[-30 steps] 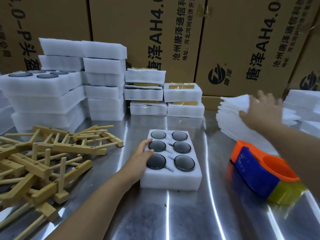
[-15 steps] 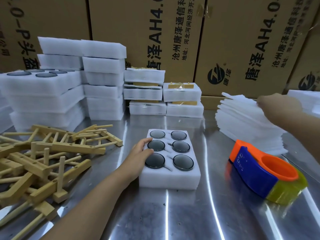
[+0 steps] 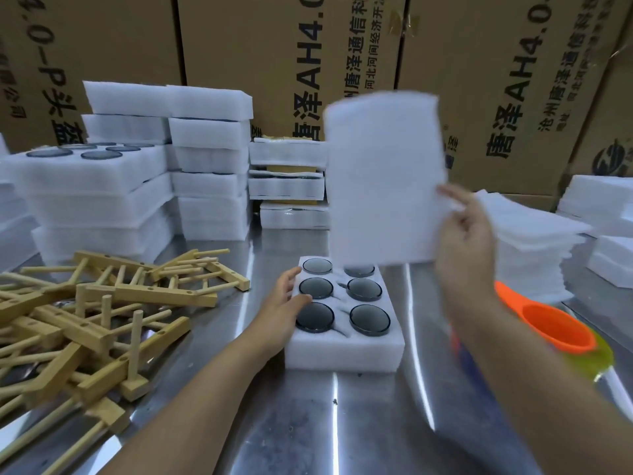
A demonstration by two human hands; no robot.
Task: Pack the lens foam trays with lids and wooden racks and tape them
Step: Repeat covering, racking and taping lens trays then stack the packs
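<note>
I see the foam tray (image 3: 342,351) lying flat on the shiny metal table (image 3: 308,423), right in the middle and close to me. It is white and has six round holes. A dark round lens (image 3: 370,319) sits in each hole, in two rows of three. The far right one is partly hidden.

The left hand (image 3: 284,303) rests on the left edge of the tray. Its fingers are stretched out along the side and its thumb lies on top, next to a lens. It is not curled around anything.

The right hand (image 3: 466,241) is up in the air, above and just to the right of the tray. It pinches the right edge of a thin white foam lid (image 3: 383,180). The lid stands nearly upright over the far end of the tray and looks a bit blurry.

To the right sit a stack of more thin white sheets (image 3: 534,255) and an orange and blue tape holder (image 3: 555,323). To the left lies a messy pile of wooden racks (image 3: 102,320). Behind the racks stand tall stacks of white foam trays (image 3: 102,200). At the back I see a few packed bundles (image 3: 287,186) of foam and wood. Big brown cardboard boxes (image 3: 274,46) stand behind it all.
</note>
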